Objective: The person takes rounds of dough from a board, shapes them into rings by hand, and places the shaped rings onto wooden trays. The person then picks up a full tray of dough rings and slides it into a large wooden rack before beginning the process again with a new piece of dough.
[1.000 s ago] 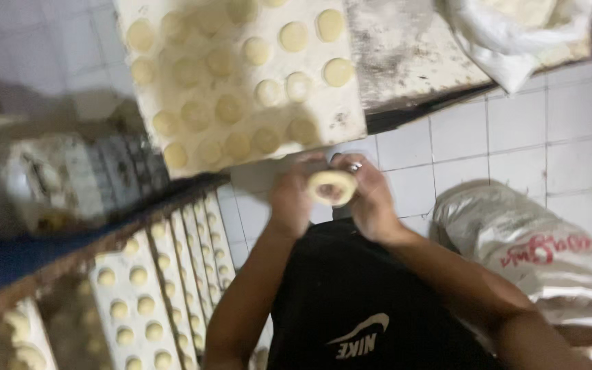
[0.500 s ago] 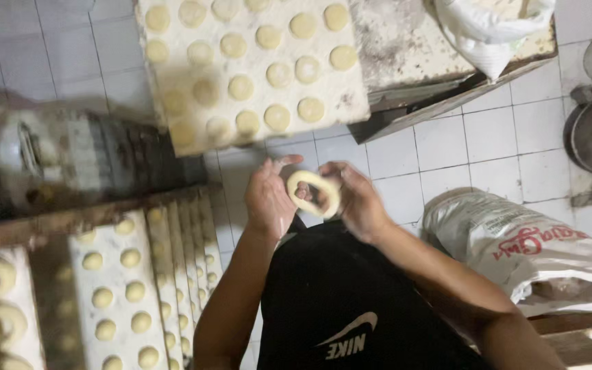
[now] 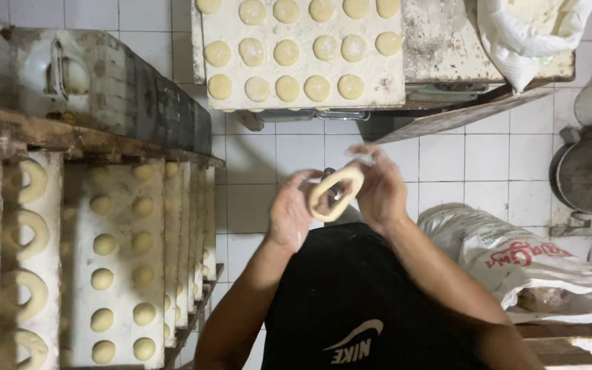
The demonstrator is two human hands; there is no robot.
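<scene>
Both hands clamped on a pale, soft dough ring (image 3: 336, 193) held mid-air over the white tiled floor (image 3: 460, 164): left hand (image 3: 289, 216) grips its left side, right hand (image 3: 378, 188) its right, fingers thru the hole. Far bench carries a floury white board (image 3: 303, 96) w/ rows of flat round dough discs (image 3: 287, 88). Left rack trays (image 3: 121, 274) hold small dough balls & shaped rings. White sack (image 3: 536, 260) at right.
</scene>
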